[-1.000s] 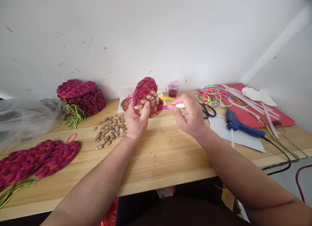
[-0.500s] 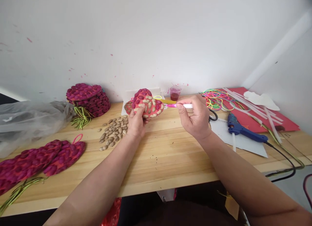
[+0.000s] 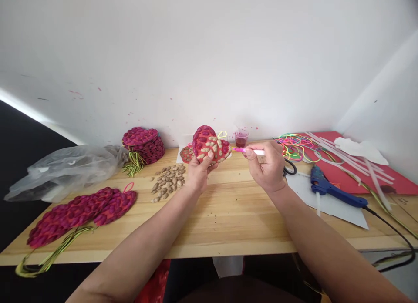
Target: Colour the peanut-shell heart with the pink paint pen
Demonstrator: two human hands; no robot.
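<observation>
My left hand [image 3: 200, 172] grips the lower edge of a heart-like red piece covered in peanuts [image 3: 209, 143], holding it up above the table. Its left lobe is painted magenta, while many peanuts in the middle and on the right are bare tan. A yellow loop [image 3: 222, 135] sticks up at its top. My right hand [image 3: 266, 166] is closed round a white-handled paintbrush [image 3: 254, 152], whose pink-stained tip is at the piece's right edge; whether it touches I cannot tell. Behind them stands a small clear cup [image 3: 241, 139] of dark red paint.
Loose peanuts [image 3: 168, 181] lie left of my left hand. Farther left are stacked magenta pieces [image 3: 143, 146], more laid flat [image 3: 75, 211], and a plastic bag [image 3: 72, 166]. At right are tangled coloured cords [image 3: 300, 146], a blue glue gun [image 3: 336, 192] with its cable, glue sticks [image 3: 349, 155] and red sheets [image 3: 405, 181].
The whole view has shifted, so things appear farther right and slightly lower. The brush tip stays near the right edge of the held piece, and both hands keep their grip.
</observation>
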